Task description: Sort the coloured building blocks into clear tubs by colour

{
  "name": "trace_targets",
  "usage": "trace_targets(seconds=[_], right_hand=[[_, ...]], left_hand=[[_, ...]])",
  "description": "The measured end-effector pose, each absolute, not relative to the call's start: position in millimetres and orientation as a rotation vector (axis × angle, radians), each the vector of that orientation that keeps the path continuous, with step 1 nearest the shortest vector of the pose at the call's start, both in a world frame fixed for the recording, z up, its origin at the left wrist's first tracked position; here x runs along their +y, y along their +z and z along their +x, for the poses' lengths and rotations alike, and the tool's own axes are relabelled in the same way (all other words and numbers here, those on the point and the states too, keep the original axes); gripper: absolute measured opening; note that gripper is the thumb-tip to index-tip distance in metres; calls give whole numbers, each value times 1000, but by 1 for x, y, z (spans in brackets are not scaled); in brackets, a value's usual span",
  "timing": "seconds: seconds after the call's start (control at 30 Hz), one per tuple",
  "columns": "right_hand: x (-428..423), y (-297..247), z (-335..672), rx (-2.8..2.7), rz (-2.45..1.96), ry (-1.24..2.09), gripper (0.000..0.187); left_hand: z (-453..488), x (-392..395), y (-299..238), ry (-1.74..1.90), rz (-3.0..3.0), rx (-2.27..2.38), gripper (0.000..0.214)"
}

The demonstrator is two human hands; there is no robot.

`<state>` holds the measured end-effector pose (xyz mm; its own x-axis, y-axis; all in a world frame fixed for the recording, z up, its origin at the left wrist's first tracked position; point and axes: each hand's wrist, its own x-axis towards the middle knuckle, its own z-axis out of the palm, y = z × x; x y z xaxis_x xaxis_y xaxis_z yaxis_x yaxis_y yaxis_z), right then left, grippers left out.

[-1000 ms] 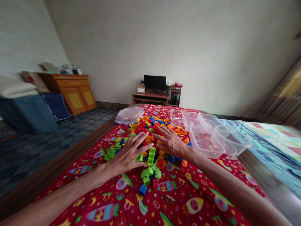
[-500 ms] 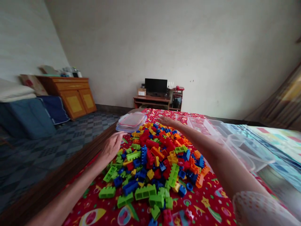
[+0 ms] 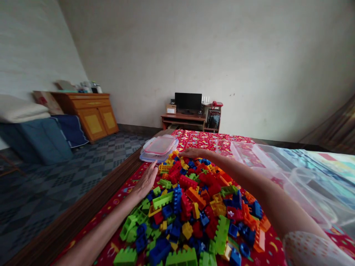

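A broad heap of plastic building blocks (image 3: pixel 191 199) in red, blue, green, yellow and orange lies on a red patterned cloth (image 3: pixel 205 136). My left hand (image 3: pixel 146 181) rests along the heap's left side, fingers stretched forward, just short of the stacked lids. At the far edge of the heap is my right hand (image 3: pixel 192 152), laid flat with fingers extended leftward, touching or just over the blocks there. Neither hand grips a block that I can see. My right forearm passes over the heap's right side and hides some blocks.
Clear plastic lids with pink and blue rims (image 3: pixel 161 145) sit stacked at the far left. Transparent bins (image 3: pixel 302 195) stand on the right, beside patterned bedding (image 3: pixel 327 162). A wooden edge (image 3: pixel 111 188) borders the cloth on the left. A desk with a monitor (image 3: pixel 188 102) stands by the wall.
My view has shifted closer over the heap. The right hand has come down and back to the heap's far edge. My left hand stays by the left side, its fingers straighter.
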<state>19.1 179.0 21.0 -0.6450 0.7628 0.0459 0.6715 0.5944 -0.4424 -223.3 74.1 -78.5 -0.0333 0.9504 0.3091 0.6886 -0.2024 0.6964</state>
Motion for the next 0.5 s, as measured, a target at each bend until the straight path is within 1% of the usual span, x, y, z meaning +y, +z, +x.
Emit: trace_targets(seconds=[0.1,0.13,0.23,0.3,0.5], right_hand=[[176,28,19,-2630,-1162,714,54],[176,30,17,-2608,-1196,688,56],[182,30,2,-2520,-1394,441,57],[188,25,-12,-2533,-1464,379,52],[190,15,-31,-2657,-1364,529,29]], left_hand=[[-218,82,-74,1061,1935,1690,75],[-216,84,-73,1067,1935,1676,75],[-217,84,-70,1051,1943,1653,74],[-220,81,-69,1017,1976,1640,72],[-221,68,-65,1063,1965,1651,71]])
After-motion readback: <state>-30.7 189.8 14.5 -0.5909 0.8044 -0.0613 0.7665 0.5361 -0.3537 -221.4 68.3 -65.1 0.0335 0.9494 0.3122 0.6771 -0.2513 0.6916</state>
